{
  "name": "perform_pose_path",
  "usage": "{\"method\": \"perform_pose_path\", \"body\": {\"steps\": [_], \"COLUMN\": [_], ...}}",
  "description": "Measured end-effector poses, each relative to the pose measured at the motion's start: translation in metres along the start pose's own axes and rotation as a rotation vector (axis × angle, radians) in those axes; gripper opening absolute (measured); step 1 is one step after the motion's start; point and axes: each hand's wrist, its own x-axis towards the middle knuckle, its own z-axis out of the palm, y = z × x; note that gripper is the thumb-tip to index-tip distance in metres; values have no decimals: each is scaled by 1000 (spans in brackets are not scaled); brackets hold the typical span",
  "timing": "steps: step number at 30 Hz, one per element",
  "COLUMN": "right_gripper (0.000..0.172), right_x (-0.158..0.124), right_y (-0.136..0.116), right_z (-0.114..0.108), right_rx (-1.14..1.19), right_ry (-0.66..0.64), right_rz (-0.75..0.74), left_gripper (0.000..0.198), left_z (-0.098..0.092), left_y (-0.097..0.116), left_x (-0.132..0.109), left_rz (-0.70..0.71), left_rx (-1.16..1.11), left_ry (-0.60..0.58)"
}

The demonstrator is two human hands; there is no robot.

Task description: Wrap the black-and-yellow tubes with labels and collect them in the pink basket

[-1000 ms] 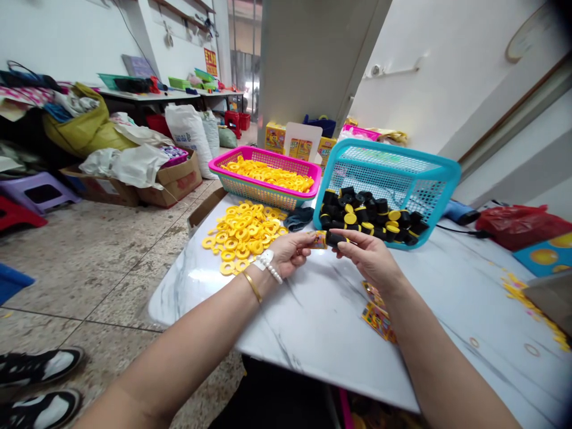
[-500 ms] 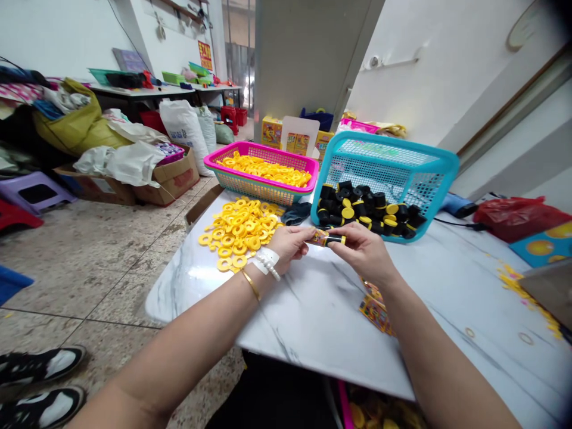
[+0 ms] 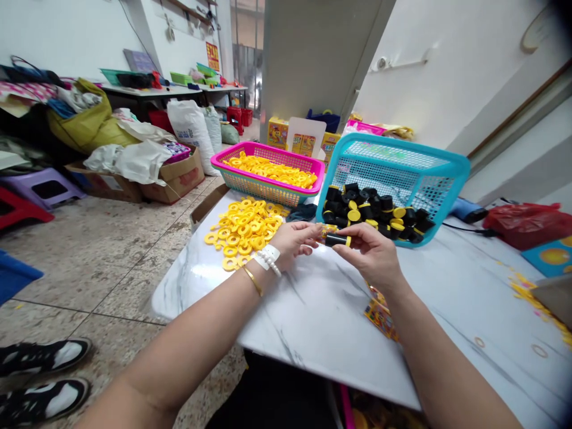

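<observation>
Between the fingers and thumb of my right hand [image 3: 373,253] is a small black cylinder [image 3: 335,239] with a yellow end, lying level. My left hand [image 3: 295,241] has its fingertips on a yellow printed label [image 3: 329,229] just behind the cylinder; how far it wraps round is hidden. More printed labels [image 3: 382,319] lie on the table by my right forearm. Left of my hands is a heap of yellow rings [image 3: 245,229]. Behind them a tipped turquoise basket [image 3: 402,143] holds several black cylinders [image 3: 369,202] with yellow ends.
A pink basket [image 3: 263,150] full of yellow pieces stands at the table's far left. A dark cloth [image 3: 301,213] lies between the baskets. On the right are a red plastic bag [image 3: 527,223] and scattered yellow bits [image 3: 536,301]. Another person's shoes [image 3: 49,381] show at lower left.
The label, before in line with the cylinder at my left fingertips, now shows behind it. My left fingers have loosened and spread a little. The view has shifted slightly.
</observation>
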Motion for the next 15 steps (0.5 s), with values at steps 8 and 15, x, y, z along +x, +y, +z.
{"method": "perform_pose_path", "body": {"steps": [8, 15], "right_gripper": [27, 30], "right_x": [5, 2], "right_y": [6, 1], "right_z": [-11, -1], "right_rx": [402, 347], "right_ry": [83, 33], "right_rz": [227, 256], "left_gripper": [9, 8], "left_z": [-6, -6], "left_y": [1, -2], "left_x": [3, 5], "left_rz": [-150, -215], "left_rx": [-185, -311], "left_ry": [35, -29]}}
